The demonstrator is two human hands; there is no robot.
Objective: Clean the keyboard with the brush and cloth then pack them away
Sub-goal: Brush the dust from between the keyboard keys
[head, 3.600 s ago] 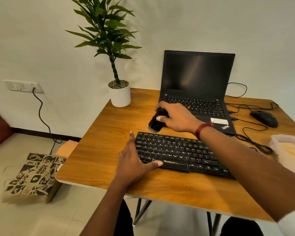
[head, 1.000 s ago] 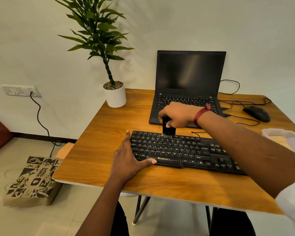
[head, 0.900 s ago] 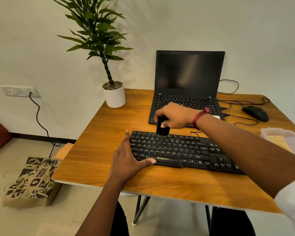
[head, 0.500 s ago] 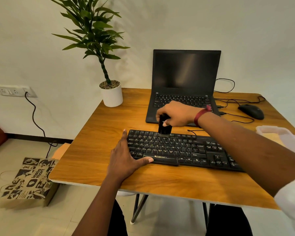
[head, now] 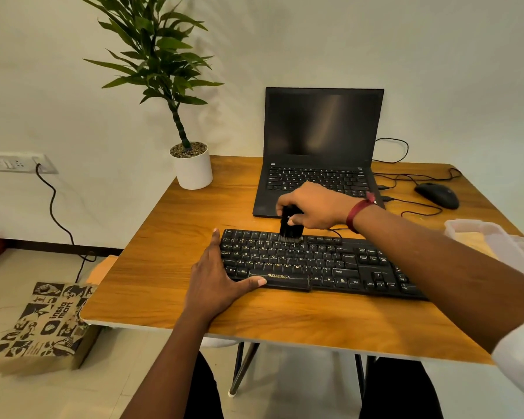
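Observation:
A black keyboard (head: 330, 264) lies across the middle of the wooden table (head: 164, 267). My right hand (head: 315, 207) grips a small black brush (head: 290, 225) held upright, its bristles touching the keyboard's top key row left of centre. Flat on the table, my left hand (head: 215, 276) rests against the keyboard's left end, fingers straight and thumb along the front edge. At the right edge sits a clear plastic container (head: 478, 234) with something yellowish inside; whether that is the cloth I cannot tell.
An open black laptop (head: 318, 146) stands behind the keyboard. A black mouse (head: 437, 195) and its cables lie at the back right. A white potted plant (head: 192, 167) stands on the back left corner. A printed paper bag (head: 43, 325) sits on the floor at left.
My right hand brought the brush from beside the laptop down onto the keyboard's top row and shifted it slightly along the keys. My left hand stayed put.

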